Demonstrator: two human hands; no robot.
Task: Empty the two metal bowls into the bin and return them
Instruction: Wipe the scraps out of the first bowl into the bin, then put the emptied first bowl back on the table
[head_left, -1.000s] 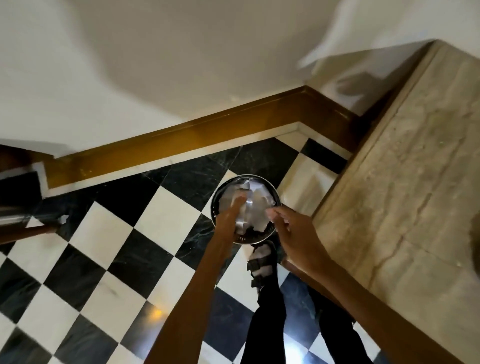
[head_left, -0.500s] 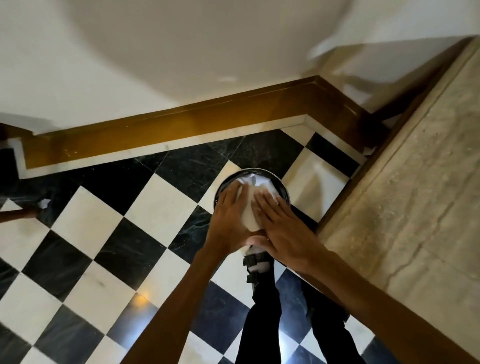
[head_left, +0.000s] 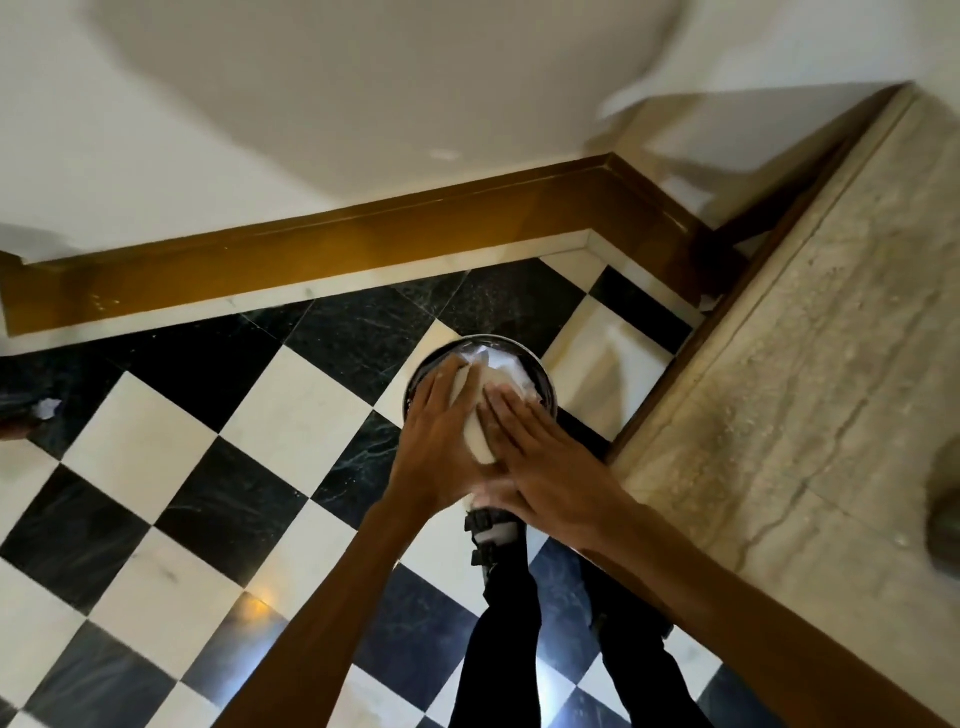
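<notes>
A round metal bin (head_left: 546, 387) with a dark rim stands on the checkered floor beside the marble counter. It is stuffed with crumpled white paper (head_left: 506, 366). My left hand (head_left: 434, 441) and my right hand (head_left: 535, 462) lie flat side by side on top of that paper, fingers stretched out, with a white wad (head_left: 478, 439) showing between them. Neither hand grips anything that I can see. A blurred grey round thing (head_left: 945, 512) sits at the counter's right edge; I cannot tell whether it is a bowl.
The beige marble counter (head_left: 831, 364) fills the right side. My sandalled foot (head_left: 493, 532) is at the bin's base. A brown skirting board (head_left: 363, 249) runs along the white wall. A small white scrap (head_left: 45, 408) lies on the floor at far left.
A second ago my hands were apart at the bin's rim. They have come together flat onto the white paper. The view has also shifted slightly.
</notes>
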